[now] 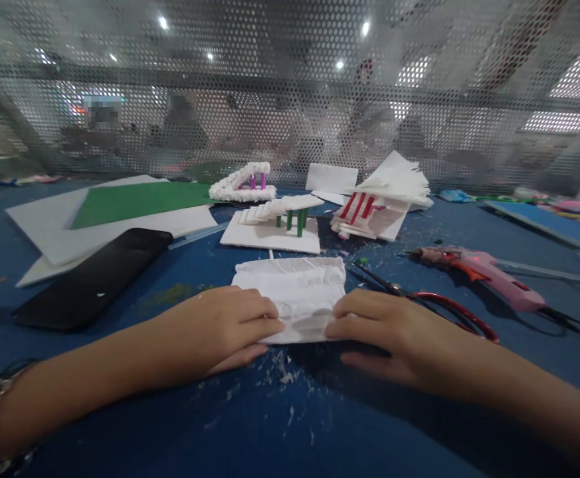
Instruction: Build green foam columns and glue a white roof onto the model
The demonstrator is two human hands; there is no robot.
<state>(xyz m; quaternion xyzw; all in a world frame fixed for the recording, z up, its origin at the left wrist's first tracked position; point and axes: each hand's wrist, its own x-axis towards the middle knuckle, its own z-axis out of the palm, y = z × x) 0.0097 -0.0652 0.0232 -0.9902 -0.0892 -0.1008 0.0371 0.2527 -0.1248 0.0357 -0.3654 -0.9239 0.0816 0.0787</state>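
Observation:
A white, wrinkled sheet-covered piece (307,285) lies on the blue table in front of me, its surface creased in bands. My left hand (240,325) grips its near left corner, fingers on top and thumb low at the near edge. At the near right corner my right hand (379,332) has its fingers bent over the piece, thumb below. Just beyond stands a small white stepped model with green posts (290,216) on a white base. Scissors with red handles (454,309) lie beside my right hand, partly hidden by it.
A pink glue gun (489,272) with a cord lies at right, a black phone (95,279) at left. Behind are white and green sheets (140,202), a white model with purple posts (244,184) and one with red strips (362,212). A perforated metal screen (290,86) closes off the back.

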